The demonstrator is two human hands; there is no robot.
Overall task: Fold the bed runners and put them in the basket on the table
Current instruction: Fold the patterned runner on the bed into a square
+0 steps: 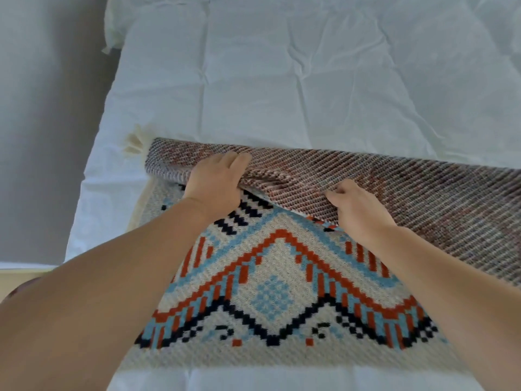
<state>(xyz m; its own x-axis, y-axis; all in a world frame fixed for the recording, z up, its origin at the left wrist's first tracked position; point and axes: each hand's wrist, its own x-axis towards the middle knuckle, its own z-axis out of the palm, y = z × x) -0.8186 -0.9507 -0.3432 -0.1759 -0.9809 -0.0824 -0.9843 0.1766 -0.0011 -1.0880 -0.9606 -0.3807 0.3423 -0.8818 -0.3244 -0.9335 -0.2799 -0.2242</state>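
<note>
1. White bed sheet, creased, filled the background; grey floor ran along its left side.
2. One bed runner, woven, with a cream ground and a red, blue and black diamond pattern, lay across the near end of the bed, directly under your forearms.
3. Its turned-over flap, brownish reverse side up, lay doubled toward you over the patterned face. The free edge ran slantwise past both hands and out of view at right.
4. Your left hand held the flap near its left end, fingers over the reverse side with the edge gathered beneath the palm. The thumb was hidden.
5. Your right hand had its fingers curled, pinching the same edge further right. A short stretch of edge lay between the two hands.
6. Done, by judgement: the first fold was begun but not finished, with the edges not yet matched.
7. Left, by judgement: finishing that fold, making any further folds, then carrying the runner to the basket.
8. Neither basket nor table was in view, and you could not tell whether other runners waited.
</note>
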